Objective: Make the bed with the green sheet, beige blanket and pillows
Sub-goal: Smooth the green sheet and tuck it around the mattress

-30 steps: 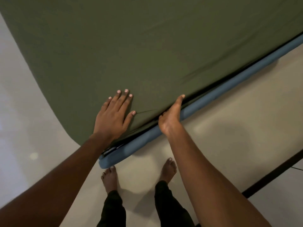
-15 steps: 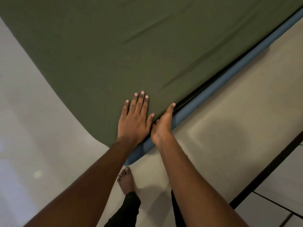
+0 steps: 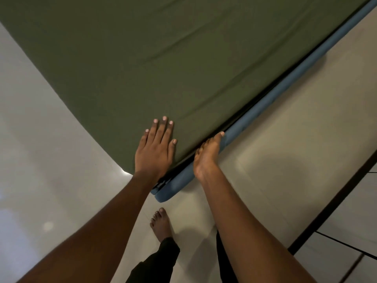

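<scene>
Left hand [image 3: 156, 149] lay flat, fingers straight, on the green sheet [image 3: 183, 68] near its corner. Right hand [image 3: 206, 155] stood edge-on at the sheet's side, its fingers hidden in the gap beside the blue bed frame [image 3: 265, 111], so its grip could not be judged. The sheet covered the mattress, smooth apart from faint creases.

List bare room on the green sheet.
Green sheet is bare everywhere beyond the left hand, out to the blue rail. Crowded only at the near corner: left hand flat on top, right hand along the rail edge.
</scene>
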